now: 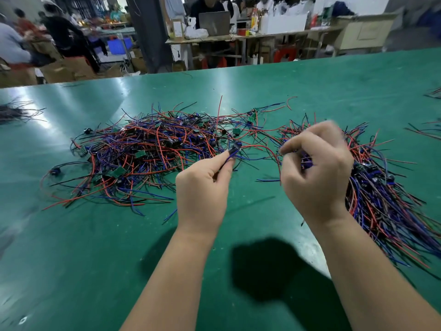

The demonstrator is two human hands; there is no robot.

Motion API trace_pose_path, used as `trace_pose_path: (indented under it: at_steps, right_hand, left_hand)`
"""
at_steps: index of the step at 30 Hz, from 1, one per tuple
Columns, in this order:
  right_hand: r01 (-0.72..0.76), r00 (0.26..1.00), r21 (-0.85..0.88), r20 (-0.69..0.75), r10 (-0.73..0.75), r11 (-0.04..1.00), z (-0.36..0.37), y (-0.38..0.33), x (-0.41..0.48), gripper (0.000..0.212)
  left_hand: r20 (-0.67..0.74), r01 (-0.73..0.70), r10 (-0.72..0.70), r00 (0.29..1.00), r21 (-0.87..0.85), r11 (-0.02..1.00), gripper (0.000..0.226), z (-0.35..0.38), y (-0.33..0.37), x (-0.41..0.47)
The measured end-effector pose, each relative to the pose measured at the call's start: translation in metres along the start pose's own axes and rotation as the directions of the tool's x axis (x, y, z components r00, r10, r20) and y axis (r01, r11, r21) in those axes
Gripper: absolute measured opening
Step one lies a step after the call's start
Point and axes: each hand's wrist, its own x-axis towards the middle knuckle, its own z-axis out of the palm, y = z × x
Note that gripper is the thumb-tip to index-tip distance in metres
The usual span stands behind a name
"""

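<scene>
- Wired module (235,147): one, small dark part with blue and black leads, lifted just above the bench (71,259) at the right fringe of the tangled pile (148,151).
- Left hand (202,187): grip clamped, thumb and forefinger pinching the module's leads just below the part.
- Right hand (317,168): blurred; grip curled tight round a wire clump (306,161), held over the near-left edge of the combed pile (386,199).
- Hands: two, near each other but apart, with red leads crossing the gap between them.
- Big piles: two. The tangled pile sits centre-left, red, blue and black leads every way. The combed pile sits right, its leads running mostly one way toward the near-right corner.
- Green boards (140,154) in the tangled pile: several show; the exact count can't be told.
- Side heaps: three small ones, far left (14,113), far right (427,130) and far right corner (434,93).
- Loose blue wire (268,180): one, lying between the hands on the bench.
- Edges: the bench's far edge runs across the top, well behind both piles.
- Open room: wide bare green surface near side, under both forearms, plus a strip behind the piles.
</scene>
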Motion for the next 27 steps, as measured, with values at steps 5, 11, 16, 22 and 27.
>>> trace_pose_path:
  at_steps: [5, 11, 16, 22, 27]
  right_hand:
    - [-0.603, 0.687, 0.165, 0.605, 0.403, 0.781, 0.014, -0.004, -0.007, 0.037]
    - [-0.919, 0.386, 0.360, 0.733, 0.560, 0.162, 0.016, 0.003, 0.000, 0.027]
    - [-0.874, 0.415, 0.484, 0.711, 0.568, 0.033, 0.009, 0.007, 0.006, 0.007]
    - [-0.871, 0.483, 0.470, 0.770, 0.417, 0.142, 0.005, 0.010, 0.005, 0.006]
    - [-0.807, 0.572, 0.370, 0.683, 0.454, 0.460, 0.008, 0.017, 0.002, 0.009]
  left_hand:
    - [0.058, -0.169, 0.164, 0.985, 0.085, 0.982, 0.020, 0.002, 0.006, -0.003]
    - [0.221, -0.369, 0.343, 0.913, 0.085, 0.926, 0.024, 0.006, 0.007, -0.009]
    - [0.252, -0.303, 0.298, 0.921, -0.020, 0.953, 0.019, 0.008, 0.008, -0.011]
    - [0.659, 0.733, -0.389, 0.644, -0.385, 0.561, 0.035, 0.009, 0.026, -0.009]
    - [0.736, 0.858, -0.449, 0.507, -0.380, 0.345, 0.010, 0.008, 0.021, -0.004]
